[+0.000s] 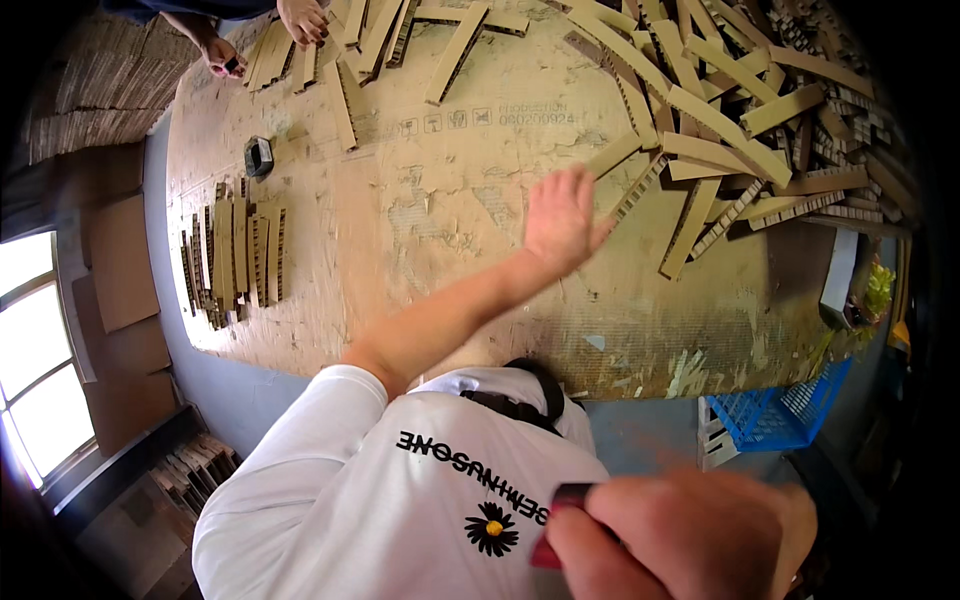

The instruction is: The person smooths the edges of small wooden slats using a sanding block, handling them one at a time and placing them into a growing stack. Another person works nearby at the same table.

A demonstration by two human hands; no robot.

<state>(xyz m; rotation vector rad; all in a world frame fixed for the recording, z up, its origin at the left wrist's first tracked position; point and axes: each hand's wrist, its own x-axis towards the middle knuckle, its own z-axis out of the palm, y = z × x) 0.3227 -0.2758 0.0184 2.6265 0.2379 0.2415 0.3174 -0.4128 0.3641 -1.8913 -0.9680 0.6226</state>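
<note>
My left hand (560, 222) reaches across the cardboard-covered table with its fingers curled round the near end of a cardboard strip (613, 157). Beside its thumb lies another strip (638, 190) with a ridged, honeycomb-like edge. Close in front of me at the lower right, my right hand (680, 535) is closed on a small dark red and black object (560, 525). Most of that object is hidden by the fingers, and the hand is partly blurred, so its kind does not show.
A big heap of cardboard strips (740, 130) covers the far right. At the left stands a row of strips (235, 250) near a dark hexagonal ring (259, 157). Another person's hands (302, 20) work at the far left. A blue crate (775, 415) sits below the table's right edge.
</note>
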